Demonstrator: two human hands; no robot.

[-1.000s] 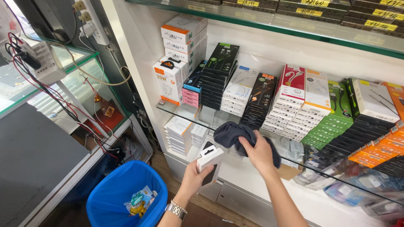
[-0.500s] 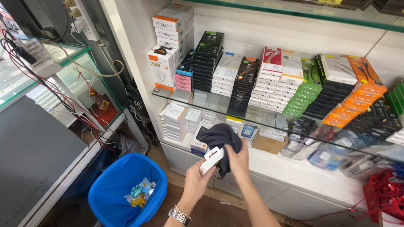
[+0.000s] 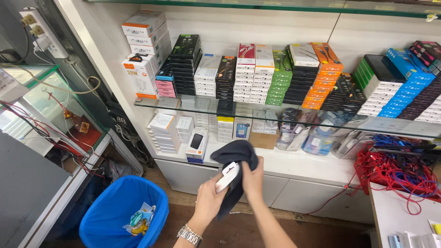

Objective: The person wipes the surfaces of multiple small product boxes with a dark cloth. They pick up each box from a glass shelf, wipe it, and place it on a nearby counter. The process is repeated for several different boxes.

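White device [image 3: 227, 177] clamped between left hand [image 3: 209, 198] thumb and fingers, dark cloth [image 3: 235, 158] draped behind it, gripped by right hand [image 3: 252, 177] just right.

We count two hands: left hand [image 3: 207, 198], right hand [image 3: 252, 178]. One white device [image 3: 227, 177], one dark cloth [image 3: 235, 156]. One wristwatch [image 3: 189, 235]. One blue bin [image 3: 120, 212]. Two glass shelves [image 3: 321, 123] in view. One red cable tangle [image 3: 395, 171].
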